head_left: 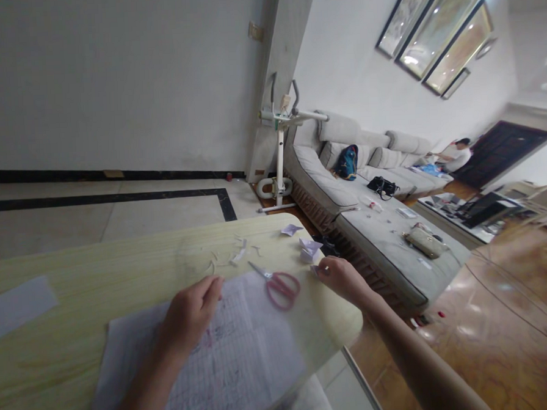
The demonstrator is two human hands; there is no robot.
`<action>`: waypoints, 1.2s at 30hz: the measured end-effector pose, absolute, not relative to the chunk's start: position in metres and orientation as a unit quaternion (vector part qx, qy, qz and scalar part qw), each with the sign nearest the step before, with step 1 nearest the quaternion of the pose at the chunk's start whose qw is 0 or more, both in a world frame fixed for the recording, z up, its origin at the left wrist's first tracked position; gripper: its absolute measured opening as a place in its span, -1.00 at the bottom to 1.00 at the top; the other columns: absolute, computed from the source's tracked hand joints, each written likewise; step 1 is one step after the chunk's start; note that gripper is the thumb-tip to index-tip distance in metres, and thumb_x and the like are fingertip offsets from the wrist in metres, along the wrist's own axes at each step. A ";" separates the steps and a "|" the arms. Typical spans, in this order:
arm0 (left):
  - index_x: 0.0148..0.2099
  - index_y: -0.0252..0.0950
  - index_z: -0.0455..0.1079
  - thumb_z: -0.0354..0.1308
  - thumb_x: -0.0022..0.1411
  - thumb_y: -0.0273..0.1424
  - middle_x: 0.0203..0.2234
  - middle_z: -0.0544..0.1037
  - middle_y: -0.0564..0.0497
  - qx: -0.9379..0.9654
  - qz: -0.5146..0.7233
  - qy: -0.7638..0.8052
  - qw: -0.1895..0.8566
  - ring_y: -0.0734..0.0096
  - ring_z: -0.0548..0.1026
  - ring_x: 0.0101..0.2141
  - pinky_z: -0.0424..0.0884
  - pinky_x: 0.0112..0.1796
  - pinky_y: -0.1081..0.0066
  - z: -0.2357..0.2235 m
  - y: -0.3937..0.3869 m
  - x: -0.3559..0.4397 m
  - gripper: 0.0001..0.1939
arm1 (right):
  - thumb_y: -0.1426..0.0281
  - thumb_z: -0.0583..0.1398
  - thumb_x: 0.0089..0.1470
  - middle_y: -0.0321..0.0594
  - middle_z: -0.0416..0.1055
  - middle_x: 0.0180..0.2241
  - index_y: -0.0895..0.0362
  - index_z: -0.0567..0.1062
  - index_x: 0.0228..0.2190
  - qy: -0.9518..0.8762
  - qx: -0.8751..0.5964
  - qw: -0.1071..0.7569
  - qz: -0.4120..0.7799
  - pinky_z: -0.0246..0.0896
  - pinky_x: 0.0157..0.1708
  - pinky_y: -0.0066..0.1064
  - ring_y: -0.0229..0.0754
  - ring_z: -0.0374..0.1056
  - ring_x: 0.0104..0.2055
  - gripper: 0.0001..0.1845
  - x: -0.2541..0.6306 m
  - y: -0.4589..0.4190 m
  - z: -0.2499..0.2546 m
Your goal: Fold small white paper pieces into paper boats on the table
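My left hand (192,307), fingers curled together, hovers over or rests on a large handwritten sheet of paper (245,359); whatever is in it, if anything, is hidden. At the table's right edge, my right hand (340,276) is closed in a pinch on a small folded piece of paper (314,269), mostly covered by the fingers. Just beyond it sits a folded paper shape (309,249), with another folded paper piece (291,230) farther back. Between my hands lie scissors (280,288) with pink handles, partly on the sheet. Thin paper scraps (239,254) are scattered behind them.
A blank white paper (19,307) lies on the left of the pale table (94,275). Past the table stand a white exercise machine (280,155) and a grey sofa (375,224) with bags on it. A person (458,156) is at the sofa's far end.
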State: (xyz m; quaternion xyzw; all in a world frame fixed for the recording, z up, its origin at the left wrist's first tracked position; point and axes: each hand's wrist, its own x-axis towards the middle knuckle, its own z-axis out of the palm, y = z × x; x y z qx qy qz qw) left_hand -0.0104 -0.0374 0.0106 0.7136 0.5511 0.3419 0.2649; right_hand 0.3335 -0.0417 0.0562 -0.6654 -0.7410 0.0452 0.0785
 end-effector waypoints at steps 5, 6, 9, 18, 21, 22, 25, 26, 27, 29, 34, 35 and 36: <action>-0.45 -0.23 0.36 -0.11 0.29 -0.18 -0.59 0.51 0.08 0.713 0.338 0.555 0.264 0.40 0.48 -0.50 0.28 -0.45 0.50 0.013 -0.037 -0.009 -0.62 | 0.43 0.13 0.05 -0.22 0.46 -0.50 0.15 0.48 -0.51 -0.730 -0.680 0.055 0.040 0.02 -0.50 -0.51 -0.26 0.33 -0.49 -0.84 0.336 -0.039 0.056; -0.45 -0.23 0.36 -0.11 0.29 -0.18 -0.59 0.51 0.07 0.712 0.338 0.555 0.265 0.40 0.49 -0.49 0.28 -0.44 0.50 0.013 -0.037 -0.009 -0.62 | 0.43 0.13 0.04 -0.22 0.46 -0.50 0.15 0.48 -0.51 -0.729 -0.681 0.051 0.040 0.02 -0.49 -0.51 -0.26 0.34 -0.48 -0.84 0.336 -0.038 0.056; -0.44 -0.23 0.36 -0.12 0.29 -0.17 -0.59 0.51 0.07 0.712 0.336 0.555 0.269 0.40 0.48 -0.50 0.28 -0.45 0.49 0.012 -0.037 -0.009 -0.62 | 0.42 0.14 0.04 -0.20 0.47 -0.49 0.15 0.49 -0.52 -0.734 -0.677 0.047 0.037 0.04 -0.47 -0.50 -0.24 0.35 -0.46 -0.83 0.337 -0.036 0.056; -0.44 -0.22 0.34 -0.13 0.30 -0.16 -0.60 0.48 0.08 0.719 0.335 0.548 0.265 0.40 0.47 -0.51 0.28 -0.44 0.48 0.010 -0.037 -0.010 -0.62 | 0.39 0.15 0.05 -0.20 0.45 -0.51 0.16 0.51 -0.52 -0.733 -0.678 0.033 0.049 0.02 -0.49 -0.49 -0.24 0.33 -0.49 -0.81 0.337 -0.033 0.055; -0.45 -0.22 0.34 -0.12 0.30 -0.15 -0.60 0.48 0.09 0.718 0.335 0.551 0.263 0.40 0.47 -0.51 0.27 -0.43 0.49 0.010 -0.037 -0.010 -0.62 | 0.41 0.17 0.02 -0.20 0.45 -0.51 0.15 0.51 -0.53 -0.734 -0.677 0.020 0.049 0.02 -0.49 -0.50 -0.25 0.32 -0.48 -0.84 0.337 -0.031 0.055; -0.44 -0.22 0.34 -0.12 0.30 -0.16 -0.60 0.48 0.09 0.716 0.335 0.552 0.265 0.41 0.47 -0.50 0.27 -0.43 0.49 0.010 -0.037 -0.010 -0.62 | 0.41 0.17 0.01 -0.20 0.45 -0.51 0.15 0.50 -0.54 -0.736 -0.676 0.014 0.045 0.01 -0.49 -0.50 -0.25 0.32 -0.48 -0.85 0.336 -0.031 0.054; -0.45 -0.22 0.34 -0.11 0.29 -0.16 -0.59 0.49 0.09 0.714 0.334 0.554 0.267 0.41 0.48 -0.50 0.27 -0.43 0.50 0.010 -0.037 -0.010 -0.62 | 0.41 0.17 0.01 -0.22 0.43 -0.52 0.15 0.48 -0.56 -0.739 -0.673 -0.004 0.036 0.00 -0.49 -0.49 -0.27 0.31 -0.49 -0.83 0.335 -0.031 0.055; -0.46 -0.23 0.34 -0.11 0.29 -0.16 -0.59 0.49 0.09 0.714 0.334 0.555 0.266 0.41 0.48 -0.50 0.27 -0.43 0.49 0.010 -0.037 -0.010 -0.61 | 0.41 0.16 0.02 -0.22 0.43 -0.52 0.15 0.48 -0.57 -0.740 -0.671 -0.007 0.034 0.00 -0.48 -0.49 -0.27 0.31 -0.49 -0.82 0.335 -0.031 0.055; -0.46 -0.23 0.34 -0.11 0.29 -0.15 -0.60 0.48 0.09 0.714 0.333 0.555 0.265 0.41 0.47 -0.51 0.27 -0.44 0.49 0.010 -0.037 -0.010 -0.61 | 0.42 0.15 0.02 -0.22 0.42 -0.51 0.15 0.47 -0.57 -0.743 -0.669 -0.008 0.033 0.00 -0.48 -0.49 -0.27 0.31 -0.49 -0.82 0.335 -0.031 0.055; -0.46 -0.23 0.35 -0.11 0.29 -0.16 -0.61 0.47 0.09 0.717 0.332 0.554 0.263 0.41 0.47 -0.52 0.26 -0.44 0.49 0.010 -0.038 -0.010 -0.61 | 0.44 0.14 0.03 -0.22 0.41 -0.51 0.15 0.47 -0.57 -0.750 -0.661 -0.006 0.031 0.00 -0.47 -0.49 -0.28 0.31 -0.48 -0.81 0.334 -0.032 0.055; -0.44 -0.23 0.35 -0.12 0.30 -0.17 -0.60 0.48 0.10 0.722 0.330 0.551 0.257 0.42 0.47 -0.52 0.27 -0.45 0.50 0.010 -0.038 -0.010 -0.62 | 0.49 0.12 0.03 -0.23 0.41 -0.49 0.16 0.46 -0.57 -0.764 -0.644 0.016 0.029 0.03 -0.45 -0.51 -0.28 0.30 -0.46 -0.80 0.337 -0.031 0.055; -0.44 -0.22 0.35 -0.12 0.30 -0.17 -0.61 0.48 0.10 0.722 0.329 0.552 0.256 0.41 0.47 -0.53 0.27 -0.45 0.50 0.010 -0.038 -0.010 -0.62 | 0.49 0.13 0.03 -0.23 0.41 -0.49 0.16 0.46 -0.58 -0.765 -0.643 0.018 0.030 0.04 -0.44 -0.51 -0.28 0.31 -0.45 -0.80 0.337 -0.031 0.055; -0.45 -0.22 0.35 -0.12 0.30 -0.16 -0.62 0.48 0.10 0.722 0.328 0.553 0.256 0.41 0.47 -0.53 0.27 -0.46 0.50 0.010 -0.038 -0.009 -0.62 | 0.50 0.13 0.03 -0.23 0.42 -0.48 0.16 0.47 -0.58 -0.765 -0.643 0.018 0.032 0.05 -0.43 -0.51 -0.27 0.32 -0.44 -0.80 0.338 -0.030 0.056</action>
